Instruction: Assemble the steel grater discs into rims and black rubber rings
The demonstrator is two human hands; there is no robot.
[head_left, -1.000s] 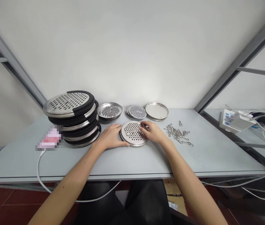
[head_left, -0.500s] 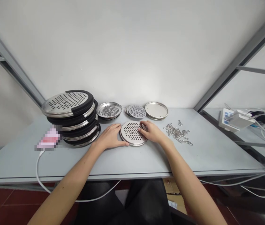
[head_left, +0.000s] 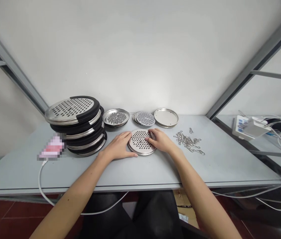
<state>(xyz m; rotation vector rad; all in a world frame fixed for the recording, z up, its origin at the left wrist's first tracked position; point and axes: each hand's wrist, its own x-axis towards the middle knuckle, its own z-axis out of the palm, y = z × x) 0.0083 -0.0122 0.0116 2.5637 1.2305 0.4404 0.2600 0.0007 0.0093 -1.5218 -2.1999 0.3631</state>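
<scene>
We are steadying 1 perforated metal disc lying flat on the grey table, near its middle. Our left hand is lying flat against the disc's left rim, fingers stretched out and gripping nothing. Our right hand is resting on the disc's right edge, fingers loosely curled over the holes; we cannot tell whether they are pinching anything small.

Judging by the layout, the work is looking partly done: a tall stack of black-rimmed discs is standing to the left, about 5 or 6 high, though we cannot count them exactly. Behind the disc we are seeing 3 small piles: a perforated dish, a pile of small perforated plates and a plain round lid. A heap of wire clips is lying to the right, too many to count, with 1 clip apart. So plenty is seeming left.
</scene>
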